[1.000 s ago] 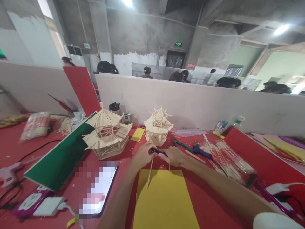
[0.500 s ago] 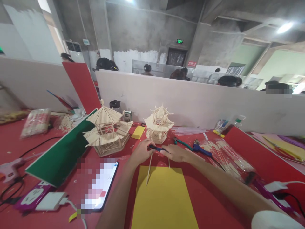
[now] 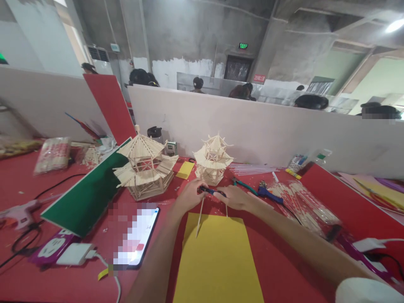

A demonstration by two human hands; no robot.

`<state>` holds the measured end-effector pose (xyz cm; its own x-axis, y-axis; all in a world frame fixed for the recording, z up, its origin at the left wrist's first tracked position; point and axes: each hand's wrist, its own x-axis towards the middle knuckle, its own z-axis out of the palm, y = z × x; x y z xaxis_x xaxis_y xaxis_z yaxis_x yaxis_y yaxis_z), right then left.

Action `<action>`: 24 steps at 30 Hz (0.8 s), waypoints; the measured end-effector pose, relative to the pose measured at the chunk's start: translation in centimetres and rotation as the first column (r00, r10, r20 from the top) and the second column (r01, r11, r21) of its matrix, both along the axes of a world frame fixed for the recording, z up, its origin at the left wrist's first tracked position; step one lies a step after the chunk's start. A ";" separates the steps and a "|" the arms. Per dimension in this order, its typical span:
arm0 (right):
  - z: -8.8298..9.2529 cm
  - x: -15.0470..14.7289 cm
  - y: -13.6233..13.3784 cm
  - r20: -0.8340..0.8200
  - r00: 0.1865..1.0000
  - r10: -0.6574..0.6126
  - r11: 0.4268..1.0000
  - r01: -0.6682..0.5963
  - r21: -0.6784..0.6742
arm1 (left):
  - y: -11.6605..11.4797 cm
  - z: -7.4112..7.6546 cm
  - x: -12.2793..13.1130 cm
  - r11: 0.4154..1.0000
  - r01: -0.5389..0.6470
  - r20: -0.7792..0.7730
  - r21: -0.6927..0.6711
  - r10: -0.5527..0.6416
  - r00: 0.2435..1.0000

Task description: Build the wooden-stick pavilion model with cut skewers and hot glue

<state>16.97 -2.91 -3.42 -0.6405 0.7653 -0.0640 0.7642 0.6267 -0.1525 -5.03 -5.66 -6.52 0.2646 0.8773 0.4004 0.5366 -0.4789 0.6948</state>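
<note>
My left hand [image 3: 192, 196] is closed, with a thin wooden stick [image 3: 199, 219] slanting down from its fingers above a yellow sheet [image 3: 217, 256]. Between both hands lies a slim dark blue tool [image 3: 208, 191], its exact kind unclear. My right hand [image 3: 234, 197] is closed around the tool's right end, and another thin stick [image 3: 226, 211] shows below it. Just behind the hands stands a small two-tiered stick pagoda [image 3: 214, 158]. A larger stick pavilion [image 3: 143, 168] stands to the left.
Green-handled pliers [image 3: 244, 185] and blue-handled pliers [image 3: 269, 193] lie right of my hands, beside bagged sticks [image 3: 303, 202]. At left are a phone [image 3: 139, 240], a green board [image 3: 85, 193], a glue gun [image 3: 20, 214] and a purple power strip [image 3: 52, 248]. A white partition [image 3: 268, 130] runs behind.
The whole view has shifted slightly, so the table's things sit a little higher and farther right. Both hands keep nearly the same pose around the dark blue tool and stick.
</note>
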 end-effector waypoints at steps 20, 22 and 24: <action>-0.5 1.1 0.8 -0.148 0.989 -0.023 0.986 -0.001 -0.165 | 0.1 0.0 -0.2 0.997 -0.075 0.020 0.003 0.075 0.997; -0.5 0.9 0.7 -0.101 0.994 -0.039 0.990 0.025 -0.138 | 0.1 -0.1 -0.3 0.997 -0.072 0.018 0.002 0.072 0.997; -0.3 0.8 0.6 -0.043 0.998 -0.047 0.996 0.043 -0.080 | 0.2 -0.3 -0.2 0.998 -0.059 0.014 -0.004 0.059 0.998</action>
